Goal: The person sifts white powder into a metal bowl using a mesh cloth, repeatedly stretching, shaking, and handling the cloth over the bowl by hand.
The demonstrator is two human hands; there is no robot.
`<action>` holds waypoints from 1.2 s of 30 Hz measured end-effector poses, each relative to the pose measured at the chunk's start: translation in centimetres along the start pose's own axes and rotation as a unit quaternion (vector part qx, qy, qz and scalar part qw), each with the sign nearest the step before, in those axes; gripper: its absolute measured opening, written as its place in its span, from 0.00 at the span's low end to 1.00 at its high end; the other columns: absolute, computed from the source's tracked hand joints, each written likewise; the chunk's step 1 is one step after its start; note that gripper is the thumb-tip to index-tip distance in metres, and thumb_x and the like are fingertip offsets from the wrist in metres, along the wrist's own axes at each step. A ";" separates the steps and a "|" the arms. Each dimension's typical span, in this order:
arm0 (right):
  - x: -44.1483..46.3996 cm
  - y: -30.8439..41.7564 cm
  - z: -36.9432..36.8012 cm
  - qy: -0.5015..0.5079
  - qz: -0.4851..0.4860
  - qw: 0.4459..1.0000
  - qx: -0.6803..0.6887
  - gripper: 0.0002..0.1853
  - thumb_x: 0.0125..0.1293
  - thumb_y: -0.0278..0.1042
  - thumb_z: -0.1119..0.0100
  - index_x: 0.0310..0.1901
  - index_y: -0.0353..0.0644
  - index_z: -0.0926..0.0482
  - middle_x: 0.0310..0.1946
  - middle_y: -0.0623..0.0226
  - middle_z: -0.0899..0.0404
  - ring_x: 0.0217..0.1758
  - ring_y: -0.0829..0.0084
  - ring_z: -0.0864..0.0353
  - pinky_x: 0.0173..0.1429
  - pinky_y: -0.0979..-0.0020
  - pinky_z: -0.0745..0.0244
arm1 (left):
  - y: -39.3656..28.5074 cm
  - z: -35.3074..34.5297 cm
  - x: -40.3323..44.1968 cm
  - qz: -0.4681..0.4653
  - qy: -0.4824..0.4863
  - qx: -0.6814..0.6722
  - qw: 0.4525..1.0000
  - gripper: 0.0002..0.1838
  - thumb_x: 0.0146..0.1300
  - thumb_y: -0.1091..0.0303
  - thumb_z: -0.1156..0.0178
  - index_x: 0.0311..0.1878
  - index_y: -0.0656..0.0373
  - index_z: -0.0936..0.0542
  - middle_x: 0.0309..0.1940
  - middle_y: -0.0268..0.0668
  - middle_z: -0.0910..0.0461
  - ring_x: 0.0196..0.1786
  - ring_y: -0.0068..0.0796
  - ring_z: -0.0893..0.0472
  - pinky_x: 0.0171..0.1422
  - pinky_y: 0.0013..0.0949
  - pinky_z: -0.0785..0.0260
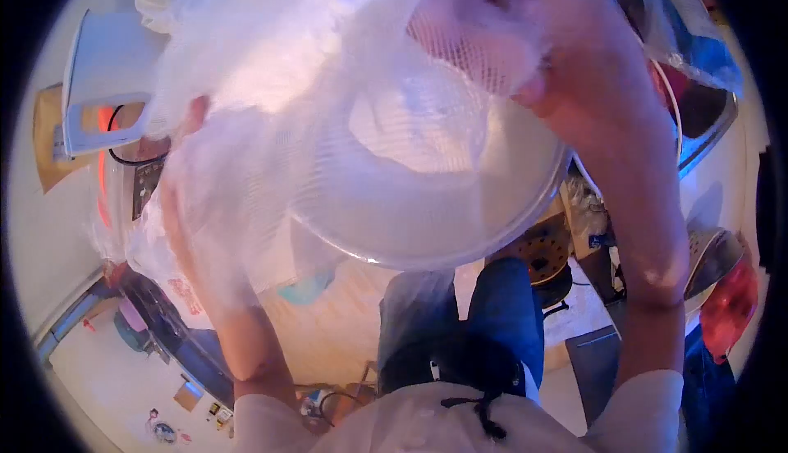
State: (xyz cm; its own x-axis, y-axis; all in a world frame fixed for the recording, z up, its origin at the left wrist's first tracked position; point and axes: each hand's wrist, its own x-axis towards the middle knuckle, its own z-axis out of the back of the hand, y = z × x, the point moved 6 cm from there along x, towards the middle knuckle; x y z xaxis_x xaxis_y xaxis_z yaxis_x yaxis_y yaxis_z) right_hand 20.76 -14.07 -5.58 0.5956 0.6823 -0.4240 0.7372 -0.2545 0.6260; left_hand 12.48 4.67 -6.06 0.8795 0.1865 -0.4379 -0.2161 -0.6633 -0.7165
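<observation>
A large sheet of thin white mesh cloth (279, 141), blurred by motion, is spread between my raised arms. My left hand (185, 145) is at its left edge, its thumb showing and its other fingers covered by the cloth; it seems closed on the mesh. My right hand (492, 43) lies partly behind the mesh at the upper right, with its fingers bent around the cloth. Beneath the cloth is a wide, round, whitish basin (435, 252), above my knees. Something white shows inside it through the mesh, too blurred to name.
A pale blue plastic container with a handle opening (111, 59) stands at upper left. A perforated round stool seat (542, 256) is right of my legs. A red bag (730, 305) is at far right. Small objects lie on the floor at lower left.
</observation>
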 end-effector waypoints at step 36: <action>-3.0 -2.3 0.8 -0.186 0.084 0.965 -0.167 0.13 0.51 0.34 0.51 0.36 0.34 0.30 0.24 0.69 0.29 0.25 0.80 0.28 0.26 0.80 0.31 | 3.8 0.3 -2.7 0.049 -0.088 0.104 0.989 0.09 0.53 0.70 0.55 0.35 0.63 0.30 0.28 0.37 0.28 0.30 0.25 0.27 0.33 0.26 0.32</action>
State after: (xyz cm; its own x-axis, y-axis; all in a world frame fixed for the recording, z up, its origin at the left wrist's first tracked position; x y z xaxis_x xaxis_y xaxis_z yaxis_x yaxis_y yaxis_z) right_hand 17.55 -16.08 -6.33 0.8162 0.3428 -0.4650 0.5135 -0.0616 0.8559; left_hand 9.15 1.88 -7.78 0.7669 0.2634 -0.5852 -0.3959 -0.5236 -0.7544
